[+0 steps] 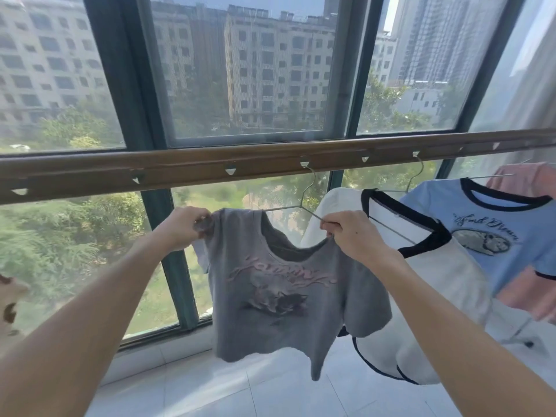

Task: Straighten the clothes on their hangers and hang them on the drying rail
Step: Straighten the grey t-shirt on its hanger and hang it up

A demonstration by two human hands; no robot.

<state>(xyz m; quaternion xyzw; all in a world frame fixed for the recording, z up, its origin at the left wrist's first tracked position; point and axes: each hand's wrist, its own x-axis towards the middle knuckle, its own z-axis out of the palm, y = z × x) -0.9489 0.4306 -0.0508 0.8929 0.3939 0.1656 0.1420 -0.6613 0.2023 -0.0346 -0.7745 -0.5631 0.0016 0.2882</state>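
Note:
A grey T-shirt (270, 296) with a pink print hangs on a thin metal hanger (307, 188) whose hook sits in a hole of the brown drying rail (180, 170). My left hand (183, 227) pinches the shirt's left shoulder. My right hand (352, 233) grips the right shoulder and neckline together with the hanger's wire arm. The right shoulder sags below the wire, and the shirt sits crooked.
To the right hang a white T-shirt with black trim (427, 281), a blue printed T-shirt (493, 236) and a pink garment (529, 179). Green-framed windows (180, 266) stand behind the rail. The floor is white tile (240, 386). A patterned cloth (9, 308) shows at the left edge.

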